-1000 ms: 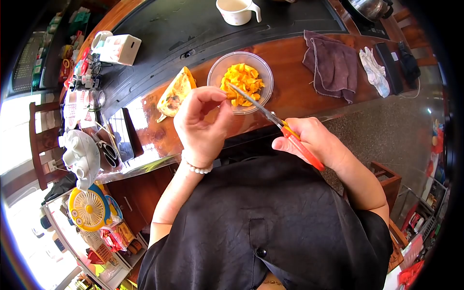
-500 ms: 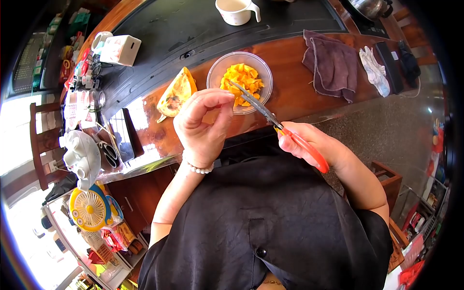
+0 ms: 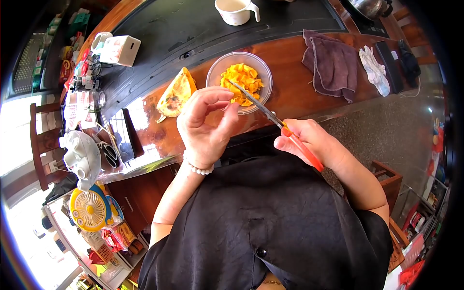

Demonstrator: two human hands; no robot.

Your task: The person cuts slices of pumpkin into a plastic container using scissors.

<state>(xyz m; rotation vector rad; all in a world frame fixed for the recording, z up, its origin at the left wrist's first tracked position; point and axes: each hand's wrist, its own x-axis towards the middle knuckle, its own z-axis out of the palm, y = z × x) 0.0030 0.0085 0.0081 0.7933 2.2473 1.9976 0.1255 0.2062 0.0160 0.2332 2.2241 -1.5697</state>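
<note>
A clear round bowl (image 3: pixel 268 87) stands on the wooden table edge, with orange cut pieces (image 3: pixel 245 77) in it. My left hand (image 3: pixel 205 128), a white bead bracelet at its wrist, is at the bowl's near left side. Its thumb and forefinger are curved and a little apart, with nothing visible between them. My right hand (image 3: pixel 311 142) holds scissors (image 3: pixel 270 115) by their red-orange handle. The blades point up and left over the bowl, their tips above the pieces. Left of the bowl lies a larger orange chunk (image 3: pixel 175 96) with a mottled face.
A white cup (image 3: pixel 237 12) stands beyond the bowl. To the right are a purple-brown cloth (image 3: pixel 333 67), a white glove (image 3: pixel 374 72) and a black box (image 3: pixel 388 65). At the left are a white box (image 3: pixel 123 50), a dark phone-like object (image 3: pixel 126 135) and a yellow fan (image 3: pixel 90 209).
The small orange piece earlier in my left fingertips no longer shows there, and thumb and forefinger have parted. My right hand and the scissors' handle shifted down, then back up and slightly left.
</note>
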